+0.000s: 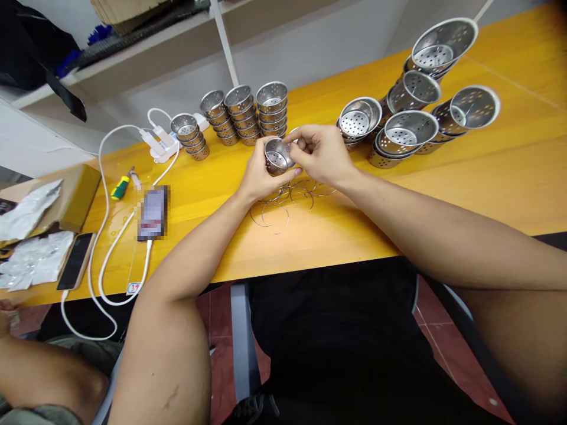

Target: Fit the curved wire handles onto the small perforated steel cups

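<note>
Work on one perforated cup [275, 160] appears under way: my left hand [259, 176] wraps around it over the table [345, 236], my right hand [325, 153] pinches at its rim, hold unclear, while loose wires [288, 219] remain and I cannot tell which stacked cups [272, 115] are finished.

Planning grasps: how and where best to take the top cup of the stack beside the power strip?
I'd pinch the top cup by the rim, from above and the near side: its mouth faces up, its lower wall nests in the cup below, and the power strip and another stack flank it.
</note>
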`<action>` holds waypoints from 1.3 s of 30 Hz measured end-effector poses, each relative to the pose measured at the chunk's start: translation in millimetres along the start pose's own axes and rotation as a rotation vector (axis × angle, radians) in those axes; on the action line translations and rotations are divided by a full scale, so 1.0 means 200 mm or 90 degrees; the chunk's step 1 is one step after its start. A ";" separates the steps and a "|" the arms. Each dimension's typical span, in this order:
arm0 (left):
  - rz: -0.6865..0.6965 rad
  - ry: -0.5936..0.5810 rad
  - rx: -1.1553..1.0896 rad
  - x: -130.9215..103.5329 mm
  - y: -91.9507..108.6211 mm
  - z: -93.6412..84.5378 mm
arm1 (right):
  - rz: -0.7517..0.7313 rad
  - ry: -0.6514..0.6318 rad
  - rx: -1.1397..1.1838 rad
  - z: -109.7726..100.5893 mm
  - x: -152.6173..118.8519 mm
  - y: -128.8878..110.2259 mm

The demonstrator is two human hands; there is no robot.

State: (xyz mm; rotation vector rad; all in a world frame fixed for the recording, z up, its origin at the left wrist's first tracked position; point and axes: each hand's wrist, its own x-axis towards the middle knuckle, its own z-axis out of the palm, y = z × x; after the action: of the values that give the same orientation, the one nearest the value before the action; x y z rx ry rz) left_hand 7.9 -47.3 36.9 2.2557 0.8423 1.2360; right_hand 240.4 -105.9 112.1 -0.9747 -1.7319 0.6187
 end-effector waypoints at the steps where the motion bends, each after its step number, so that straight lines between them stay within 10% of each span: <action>1: 0.003 -0.004 -0.003 0.00 0.00 0.00 | -0.001 -0.002 0.003 0.00 0.00 0.00; 17: -0.002 -0.032 -0.108 0.02 -0.02 -0.04 | 0.054 -0.205 0.228 -0.09 0.04 -0.07; 39: 0.045 -0.056 -0.081 0.01 -0.03 -0.01 | 0.045 -0.188 0.253 -0.08 0.04 -0.04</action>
State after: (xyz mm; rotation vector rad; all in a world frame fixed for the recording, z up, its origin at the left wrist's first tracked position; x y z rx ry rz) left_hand 4.3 -41.5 35.6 2.2368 0.6386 1.1768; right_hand 250.8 -104.2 127.3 -0.6890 -1.7384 1.1505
